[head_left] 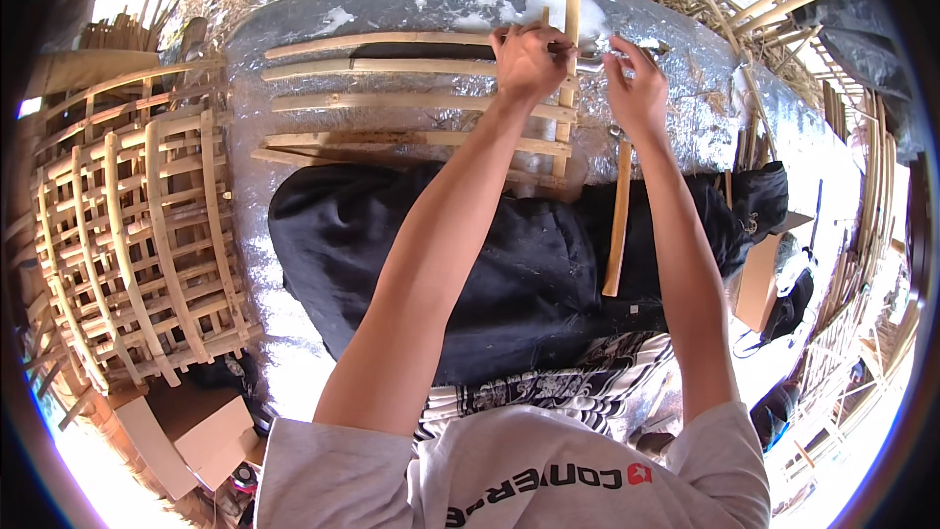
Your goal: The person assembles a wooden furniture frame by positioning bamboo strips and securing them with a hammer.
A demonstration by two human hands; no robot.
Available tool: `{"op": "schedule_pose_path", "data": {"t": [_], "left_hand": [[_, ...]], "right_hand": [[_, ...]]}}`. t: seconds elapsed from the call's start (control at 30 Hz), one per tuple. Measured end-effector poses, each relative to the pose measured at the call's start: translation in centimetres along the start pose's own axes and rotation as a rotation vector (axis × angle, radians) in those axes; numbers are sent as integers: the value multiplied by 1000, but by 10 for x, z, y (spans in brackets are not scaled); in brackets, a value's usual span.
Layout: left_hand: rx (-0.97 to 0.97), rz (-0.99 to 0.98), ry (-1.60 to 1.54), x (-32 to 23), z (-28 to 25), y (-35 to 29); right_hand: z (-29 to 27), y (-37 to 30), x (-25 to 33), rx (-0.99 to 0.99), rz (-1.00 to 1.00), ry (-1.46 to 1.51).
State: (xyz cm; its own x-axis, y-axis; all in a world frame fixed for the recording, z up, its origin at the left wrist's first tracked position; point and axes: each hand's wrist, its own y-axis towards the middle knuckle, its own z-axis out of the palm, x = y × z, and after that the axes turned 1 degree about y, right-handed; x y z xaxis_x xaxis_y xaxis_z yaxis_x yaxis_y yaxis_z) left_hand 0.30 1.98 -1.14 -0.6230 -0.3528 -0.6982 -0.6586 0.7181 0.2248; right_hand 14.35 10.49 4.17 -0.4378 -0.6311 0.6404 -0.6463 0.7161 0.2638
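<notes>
The left hand [527,59] pinches an upright pale bamboo strip [570,29] crossing the flat bamboo slat frame [411,103] beneath its fingers; the right hand [636,88] grips a thin metal tool [599,57] beside them. Should that tool slip, it would likely nick the left fingers.

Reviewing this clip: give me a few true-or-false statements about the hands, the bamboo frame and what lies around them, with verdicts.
1. The left hand grips the upright bamboo slat of the flat slatted bamboo frame. True.
2. The frame lies on bare soil. False: it lies on a silvery foil sheet.
3. A finished curved bamboo lattice basket sits to the person's left. True.
4. The right hand rests on the black cloth. False: it is raised at the frame's upright slat.
5. A loose bamboo stick lies on the black cloth. True.
</notes>
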Motion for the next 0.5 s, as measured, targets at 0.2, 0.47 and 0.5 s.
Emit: {"op": "schedule_pose_path", "data": {"t": [0.2,0.47,0.5], "left_hand": [[-63,64,32,6,7,-1],[-97,132,8,10,15,1],[-94,122,2,13,12,0]], "right_hand": [[-36,-89,-23,154,273,-327],[-39,-117,-27,265,760,215],[-43,-108,-12,241,817,428]]}}
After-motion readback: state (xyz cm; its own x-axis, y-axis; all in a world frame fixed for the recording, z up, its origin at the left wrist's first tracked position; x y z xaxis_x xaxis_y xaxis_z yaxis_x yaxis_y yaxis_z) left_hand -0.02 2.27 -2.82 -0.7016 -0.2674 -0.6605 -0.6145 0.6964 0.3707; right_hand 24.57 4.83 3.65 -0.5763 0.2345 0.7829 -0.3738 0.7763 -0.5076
